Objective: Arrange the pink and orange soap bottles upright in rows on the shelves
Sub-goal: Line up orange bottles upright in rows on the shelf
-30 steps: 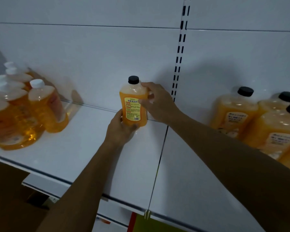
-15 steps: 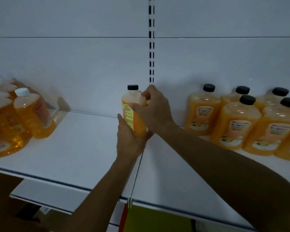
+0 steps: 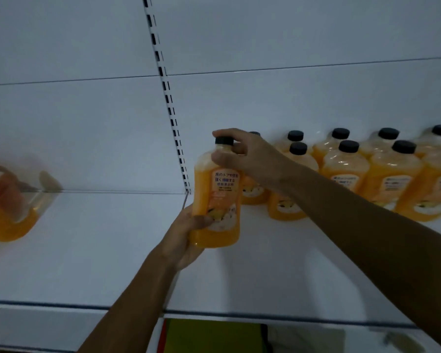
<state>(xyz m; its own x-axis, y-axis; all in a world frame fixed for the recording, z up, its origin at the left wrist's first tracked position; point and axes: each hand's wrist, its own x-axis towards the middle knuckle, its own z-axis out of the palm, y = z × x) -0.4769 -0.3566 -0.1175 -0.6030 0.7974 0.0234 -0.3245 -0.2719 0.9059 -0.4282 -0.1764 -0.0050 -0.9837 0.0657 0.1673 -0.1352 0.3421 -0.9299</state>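
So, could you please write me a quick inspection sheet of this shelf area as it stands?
Surface: white shelf, bare in the middle.
Job's things: orange bottle held upright; black-capped orange bottles standing in rows at right; blurred orange bottles at left.
Clutter: nothing seen.
Hands: left hand grips the bottle's base; right hand grips its neck.
Cables: nothing seen.
Surroundings: white back panel, slotted upright.
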